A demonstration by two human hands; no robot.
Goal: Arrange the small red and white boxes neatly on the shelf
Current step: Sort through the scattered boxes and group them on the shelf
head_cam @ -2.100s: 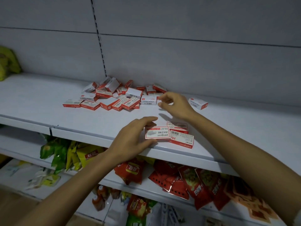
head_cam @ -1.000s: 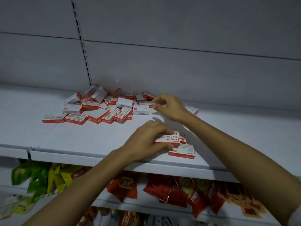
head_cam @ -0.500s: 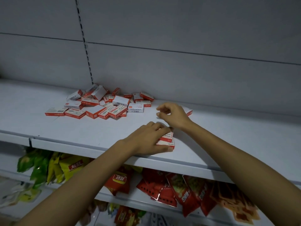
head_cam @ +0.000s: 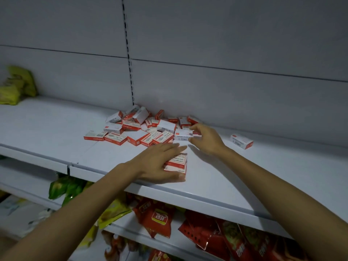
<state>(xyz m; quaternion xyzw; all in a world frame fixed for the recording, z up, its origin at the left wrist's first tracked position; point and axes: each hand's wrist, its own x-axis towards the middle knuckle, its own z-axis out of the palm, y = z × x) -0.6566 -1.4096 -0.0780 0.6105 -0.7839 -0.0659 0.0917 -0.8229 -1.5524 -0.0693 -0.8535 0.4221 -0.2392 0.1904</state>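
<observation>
The left hand (head_cam: 158, 164) lies flat, fingers straight and spread, over a small stack of red and white cardboard boxes (head_cam: 178, 162) near the front edge of the white metal shelf (head_cam: 47, 127). The right hand (head_cam: 206, 139) curls thumb and forefinger round a white-topped box (head_cam: 181, 134) at the right edge of the loose heap of boxes (head_cam: 135, 129) further back.

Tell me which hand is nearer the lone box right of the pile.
Right. The right hand is just left of the lone box; the left hand rests on the front stack, farther off.
</observation>
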